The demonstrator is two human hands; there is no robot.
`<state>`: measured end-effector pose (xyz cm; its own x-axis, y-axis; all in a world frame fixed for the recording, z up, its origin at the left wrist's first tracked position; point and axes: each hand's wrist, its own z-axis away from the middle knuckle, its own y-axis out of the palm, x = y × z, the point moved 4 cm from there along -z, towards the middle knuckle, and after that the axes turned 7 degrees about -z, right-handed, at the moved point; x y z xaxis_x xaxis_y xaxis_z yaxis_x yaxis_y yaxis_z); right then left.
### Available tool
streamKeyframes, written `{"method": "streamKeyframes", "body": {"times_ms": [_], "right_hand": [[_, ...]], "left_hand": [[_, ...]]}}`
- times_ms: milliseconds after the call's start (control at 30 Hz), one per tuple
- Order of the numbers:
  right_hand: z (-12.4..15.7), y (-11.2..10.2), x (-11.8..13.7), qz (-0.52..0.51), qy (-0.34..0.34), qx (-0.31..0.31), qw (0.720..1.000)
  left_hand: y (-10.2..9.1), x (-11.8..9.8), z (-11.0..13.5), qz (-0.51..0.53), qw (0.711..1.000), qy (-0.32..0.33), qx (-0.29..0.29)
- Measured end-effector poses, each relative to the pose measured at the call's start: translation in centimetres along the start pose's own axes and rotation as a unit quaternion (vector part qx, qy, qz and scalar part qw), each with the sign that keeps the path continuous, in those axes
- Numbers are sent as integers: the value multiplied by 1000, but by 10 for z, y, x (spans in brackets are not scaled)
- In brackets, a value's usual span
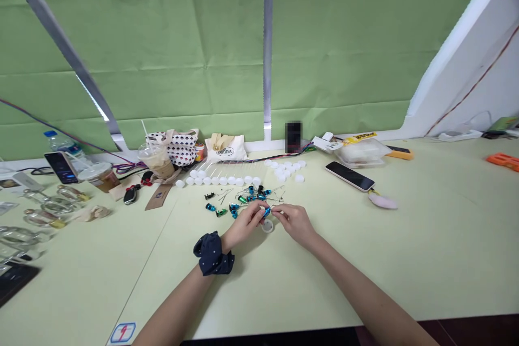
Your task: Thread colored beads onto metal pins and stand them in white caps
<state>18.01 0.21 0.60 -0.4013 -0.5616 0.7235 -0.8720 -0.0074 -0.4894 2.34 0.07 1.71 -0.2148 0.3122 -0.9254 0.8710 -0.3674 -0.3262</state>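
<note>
Bare forearms (178,303) are extended over the tabletop (446,259). One blue part (266,213) is pinched by the left hand (245,221) and, apparently, the right hand (299,223). Should either fingertip grip be loosened, it could be lost among the loose pieces (234,208).

Blue piece (266,213): small, shiny, roughly cylindrical; tilted, pinched by the left hand (244,223), fingertips of the right hand (299,224) close at its right side. Thin silvery rod (274,203): slants upward to the right from the blue piece; junction too small to resolve.
</note>
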Motion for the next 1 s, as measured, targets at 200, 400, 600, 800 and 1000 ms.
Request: {"method": "streamKeyframes", "body": {"times_ms": [200,400,600,800,1000], "right_hand": [[3,5,0,78,33,-24,996],[2,7,2,10,39,-21,999],[2,9,6,-17,-20,18,1000],[2,4,9,27,-19,14,999],[4,4,1,66,43,-16,997]], "left_hand": [[1,2,9,-8,1000,7,-8],[3,-3,12,-48,999,18,-14],[3,-2,12,-48,998,19,-25],[1,1,13,-63,998,16,-10],[4,-2,13,-88,996,22,13]]}}
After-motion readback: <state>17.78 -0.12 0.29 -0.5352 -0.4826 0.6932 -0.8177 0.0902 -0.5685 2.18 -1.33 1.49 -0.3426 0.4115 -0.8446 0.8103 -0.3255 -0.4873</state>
